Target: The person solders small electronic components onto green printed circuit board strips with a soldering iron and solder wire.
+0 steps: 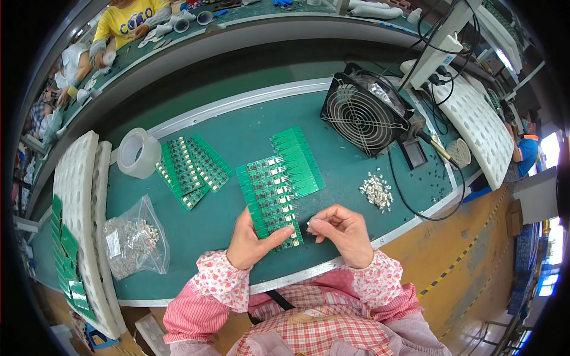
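- My left hand (pixel 252 242) grips the green board panel (pixel 267 196) near the middle of the desk's (pixel 202 237) front edge; my right hand (pixel 345 235) seems to pinch a tiny part (pixel 309 223) beside it.
- I judge the panel light, stiff, brittle: best held by its rims.
- Small pale components (pixel 282 200) line its face.

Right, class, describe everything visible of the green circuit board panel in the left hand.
The circuit board panel is green, flat and oblong, its repeated sections bearing white and dark components, metallic pins along its right side. It slants away and left. The left hand grips its lower left edge, thumb on top. Beside its upper right lies a barer green board.
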### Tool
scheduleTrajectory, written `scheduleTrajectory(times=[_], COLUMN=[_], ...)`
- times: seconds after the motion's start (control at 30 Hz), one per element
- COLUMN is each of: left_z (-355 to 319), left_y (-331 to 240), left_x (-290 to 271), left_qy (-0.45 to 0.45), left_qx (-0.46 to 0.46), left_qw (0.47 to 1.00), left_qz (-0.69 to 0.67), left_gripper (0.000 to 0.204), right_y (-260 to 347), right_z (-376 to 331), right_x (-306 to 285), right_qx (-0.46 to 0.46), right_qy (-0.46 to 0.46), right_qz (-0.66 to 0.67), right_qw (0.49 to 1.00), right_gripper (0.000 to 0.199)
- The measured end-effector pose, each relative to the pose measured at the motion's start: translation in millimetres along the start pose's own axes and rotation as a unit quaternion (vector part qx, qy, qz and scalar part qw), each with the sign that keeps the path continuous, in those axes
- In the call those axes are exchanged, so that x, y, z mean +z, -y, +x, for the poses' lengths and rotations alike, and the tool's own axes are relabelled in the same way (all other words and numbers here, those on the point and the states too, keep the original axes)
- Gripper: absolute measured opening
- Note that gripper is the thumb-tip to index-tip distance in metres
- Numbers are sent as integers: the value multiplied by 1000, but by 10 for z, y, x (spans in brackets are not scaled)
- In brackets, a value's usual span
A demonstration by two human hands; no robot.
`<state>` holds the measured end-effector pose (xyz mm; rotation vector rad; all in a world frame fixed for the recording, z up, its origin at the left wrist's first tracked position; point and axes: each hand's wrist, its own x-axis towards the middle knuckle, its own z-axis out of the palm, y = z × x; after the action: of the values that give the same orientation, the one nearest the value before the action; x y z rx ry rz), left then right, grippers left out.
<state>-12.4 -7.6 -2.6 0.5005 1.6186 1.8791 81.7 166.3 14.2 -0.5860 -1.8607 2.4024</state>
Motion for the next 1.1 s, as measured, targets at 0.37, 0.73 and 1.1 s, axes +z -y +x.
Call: scheduleTrajectory(times=[0.37, 0.73, 1.1], left_z=[-16, -15, -36], left_y=[-37, -34, 6], left_x=[71, 97, 117], left_qy=[-36, -39, -51], left_qx=[71, 92, 74], left_qw=[996, 994, 995], left_qz=[41, 51, 39], left_gripper=[37, 34, 33], right_y=[-138, -166, -312], right_z=[17, -4, -17], right_x=[168, 243, 258], right_qx=[18, 3, -56], right_qy=[9, 2, -4], right_qz=[51, 71, 83], right_qw=[999, 997, 995], right_gripper=[14, 14, 14])
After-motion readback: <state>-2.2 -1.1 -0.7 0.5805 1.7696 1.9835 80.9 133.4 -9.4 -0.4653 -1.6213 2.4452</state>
